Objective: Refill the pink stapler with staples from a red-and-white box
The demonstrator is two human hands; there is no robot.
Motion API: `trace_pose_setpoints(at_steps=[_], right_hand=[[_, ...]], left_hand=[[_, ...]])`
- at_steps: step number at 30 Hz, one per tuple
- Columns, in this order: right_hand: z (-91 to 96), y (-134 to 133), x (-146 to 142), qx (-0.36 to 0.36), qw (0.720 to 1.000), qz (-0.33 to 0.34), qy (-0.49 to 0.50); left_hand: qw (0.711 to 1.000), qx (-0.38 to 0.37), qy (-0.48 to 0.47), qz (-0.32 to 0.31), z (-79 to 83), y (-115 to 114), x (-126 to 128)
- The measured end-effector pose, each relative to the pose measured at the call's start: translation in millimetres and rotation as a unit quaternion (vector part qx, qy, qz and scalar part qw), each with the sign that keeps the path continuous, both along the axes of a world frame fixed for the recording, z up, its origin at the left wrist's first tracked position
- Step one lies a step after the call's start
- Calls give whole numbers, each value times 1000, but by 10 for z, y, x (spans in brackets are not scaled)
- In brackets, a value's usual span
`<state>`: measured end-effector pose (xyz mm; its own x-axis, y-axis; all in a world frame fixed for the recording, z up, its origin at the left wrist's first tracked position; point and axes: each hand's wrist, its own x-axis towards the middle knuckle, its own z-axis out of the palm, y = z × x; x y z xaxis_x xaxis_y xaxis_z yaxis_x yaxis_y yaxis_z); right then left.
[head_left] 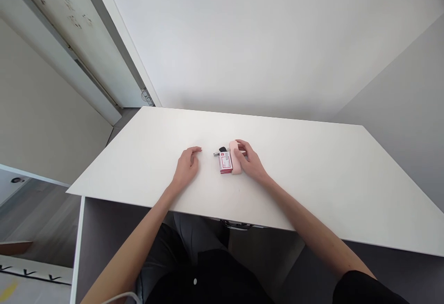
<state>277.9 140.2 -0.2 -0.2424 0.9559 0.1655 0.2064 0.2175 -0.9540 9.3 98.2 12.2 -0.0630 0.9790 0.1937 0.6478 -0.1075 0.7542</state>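
Observation:
My right hand (252,161) has its thumb and fingers around a flat, long pink object (235,167) with rounded ends, whose exact kind I cannot tell. Right beside its left edge lies a small white-and-red box (225,161) with printing on it. Just behind the box are a small black item (222,149) and a short silvery metal piece (216,154), both too small to name. To the left, apart from these things, my left hand (186,165) rests on the white tabletop (305,165), its fingers loosely bent, thumb apart, holding nothing.
A white wall (249,40) rises behind the table's far edge. On the left are a door panel (41,96) and a doorway. Below the front edge, a dark metal part (237,225) shows between my arms. A white cable (121,297) lies by my left forearm.

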Motion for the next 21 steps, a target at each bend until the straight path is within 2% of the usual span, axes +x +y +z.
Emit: trace_pose_setpoints(at_steps=[3, 5, 8, 9, 11, 14, 18, 21], right_hand=[[-17, -21, 34, 85, 996, -39, 0], [68, -21, 81, 156, 986, -51, -25], [388, 33, 144, 249, 960, 30, -125], [526, 66, 147, 273, 943, 82, -172], [790, 147, 105, 311, 889, 203, -269], [1021, 276, -65, 326, 807, 317, -376], [994, 400, -335, 312, 719, 395, -479], [917, 432, -458, 305, 674, 427, -519]], left_hand=[[998, 14, 66, -2, -2, -207, -275], [994, 37, 102, 7, -19, -318, -443], [990, 54, 129, 36, -64, -415, -581], [988, 54, 136, 45, -78, -429, -593], [985, 57, 151, 57, -101, -442, -581], [981, 68, 170, 60, -116, -455, -538], [981, 75, 171, 58, -121, -492, -523], [980, 79, 172, 65, -125, -510, -527]])
